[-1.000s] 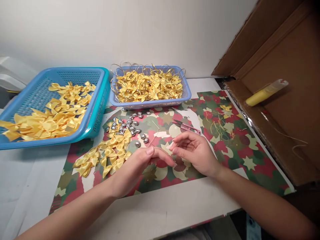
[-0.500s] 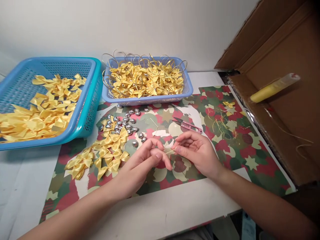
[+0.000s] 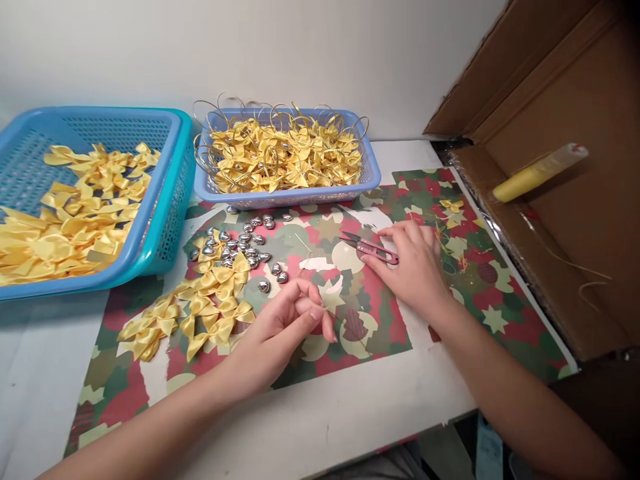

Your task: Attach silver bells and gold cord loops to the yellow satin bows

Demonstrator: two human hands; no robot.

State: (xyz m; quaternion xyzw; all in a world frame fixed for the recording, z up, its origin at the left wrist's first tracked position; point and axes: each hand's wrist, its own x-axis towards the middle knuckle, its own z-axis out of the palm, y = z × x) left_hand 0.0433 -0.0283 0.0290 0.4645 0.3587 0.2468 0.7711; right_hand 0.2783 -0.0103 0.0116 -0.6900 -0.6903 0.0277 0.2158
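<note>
My left hand is closed, thumb pressed to its curled fingers, with a thin thread trailing from the fingertips over the patterned sheet. My right hand is lowered around the handle end of the pink thread snips. Its thumb and fingers are apart on either side of the handle, and the snips lie flat, blades pointing left. A needle lies beyond my left hand. Silver bells and a pile of yellow ribbon bows are to the left of that hand.
A blue basket of yellow bows, nested in a teal one, stands at left. Behind the bells, another basket holds bows with gold wire loops. At right, a yellow thread spool sticks out from a cardboard box; thread scraps lie nearby.
My right hand has let go of the thread near my left fingertips and moved right, to the snips. The left hand stays in much the same place. The view has shifted slightly.
</note>
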